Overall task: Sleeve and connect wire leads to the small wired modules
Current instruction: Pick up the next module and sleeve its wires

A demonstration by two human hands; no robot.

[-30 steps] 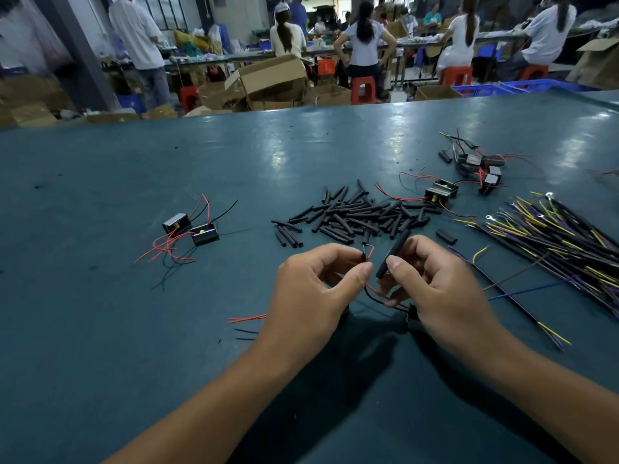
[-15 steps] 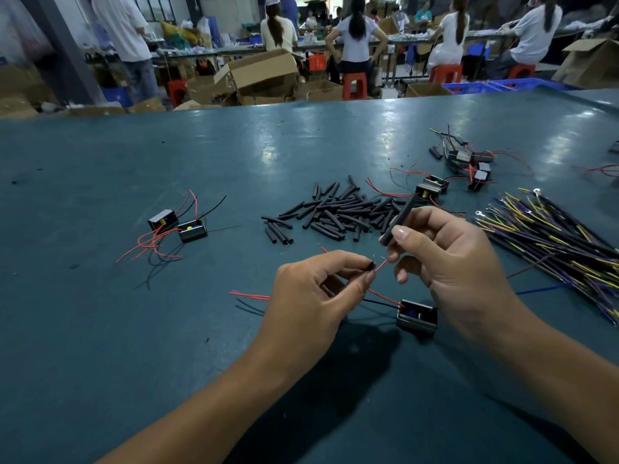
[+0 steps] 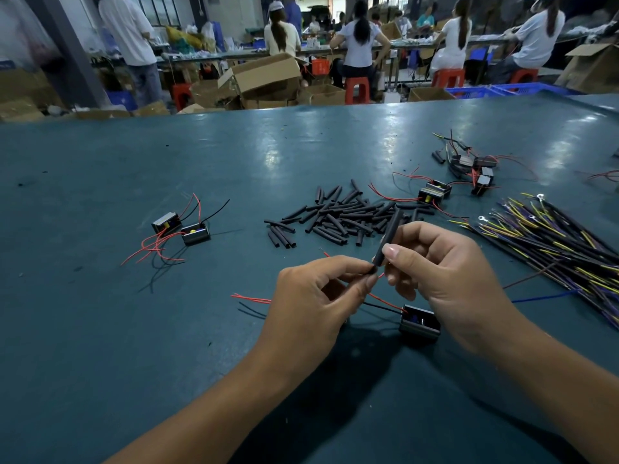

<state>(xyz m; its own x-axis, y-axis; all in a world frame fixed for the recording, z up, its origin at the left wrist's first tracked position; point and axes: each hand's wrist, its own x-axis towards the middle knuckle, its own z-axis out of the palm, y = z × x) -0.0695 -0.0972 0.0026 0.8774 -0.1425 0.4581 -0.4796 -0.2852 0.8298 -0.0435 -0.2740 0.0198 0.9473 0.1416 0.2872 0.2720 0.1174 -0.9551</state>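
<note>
The right hand point(image 3: 445, 279) pinches a black sleeve point(image 3: 388, 237) between thumb and curled fingers, holding it tilted with its upper end pointing far and slightly right. The sleeve's lower end meets the fingertips of the left hand point(image 3: 315, 306), whose thumb and forefinger are pressed together on a thin lead point(image 3: 383, 301) right at the sleeve's mouth; whether the lead tip is already inside cannot be told. From that pinch a red and a black lead run down to the right into a small black module point(image 3: 420, 324) resting on the counter point(image 3: 100, 329) just below the right hand. More red and black lead ends point(image 3: 251, 299) stick out to the left of the left hand.

Just beyond the hands lies a loose pile of black sleeves point(image 3: 338, 217). To the right of it sits a module with red leads point(image 3: 433, 192), and farther right a tangled cluster of modules point(image 3: 472, 167). Along the right edge spreads a bundle of dark wires with yellow and purple ends point(image 3: 552, 236). Well to the left, two modules with red and black leads point(image 3: 182, 227) sit side by side.
</note>
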